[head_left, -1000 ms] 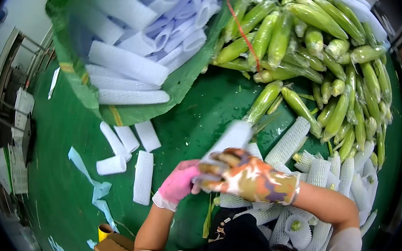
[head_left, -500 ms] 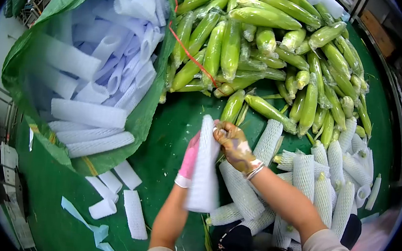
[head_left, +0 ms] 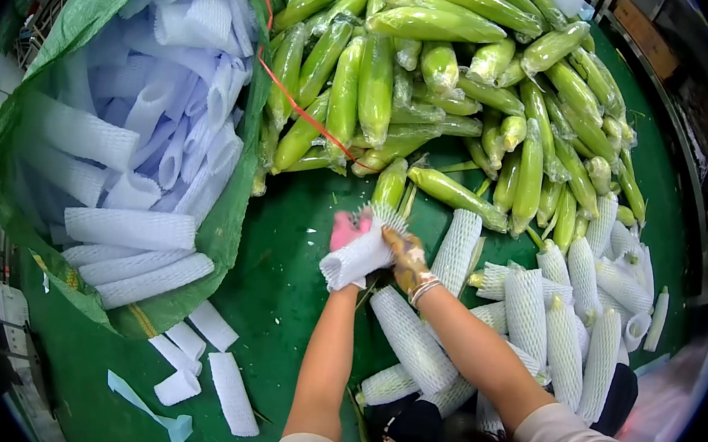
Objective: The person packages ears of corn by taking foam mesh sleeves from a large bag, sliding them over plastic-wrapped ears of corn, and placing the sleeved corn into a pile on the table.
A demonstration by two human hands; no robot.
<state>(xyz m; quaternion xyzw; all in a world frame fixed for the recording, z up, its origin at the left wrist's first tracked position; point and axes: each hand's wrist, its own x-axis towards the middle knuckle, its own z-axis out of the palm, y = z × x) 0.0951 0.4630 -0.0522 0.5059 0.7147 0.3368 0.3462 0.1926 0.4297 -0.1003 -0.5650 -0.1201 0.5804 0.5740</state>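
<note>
A white foam net sleeve [head_left: 357, 260] lies slanted between my two hands, its far end flared against the near end of a green, film-wrapped ear of corn [head_left: 391, 183]. My left hand [head_left: 351, 228], in a pink glove, grips the sleeve from its left and is partly hidden behind it. My right hand [head_left: 406, 260], in a stained glove, has its fingers closed on the sleeve's right side near the flared rim. Whether the corn's tip is inside the sleeve, I cannot tell.
A green woven sack [head_left: 242, 185] full of foam sleeves stands at left, with loose sleeves [head_left: 233, 393] before it. Wrapped corn ears [head_left: 442, 16] are heaped at the back. Sleeved ears [head_left: 526, 310] pile up at right. A red string [head_left: 297, 106] crosses the heap.
The foam sleeve has tipped from nearly upright to slanting, and its far end has spread open beside the corn. My left hand has shifted up along it. The whole view has shifted slightly.
</note>
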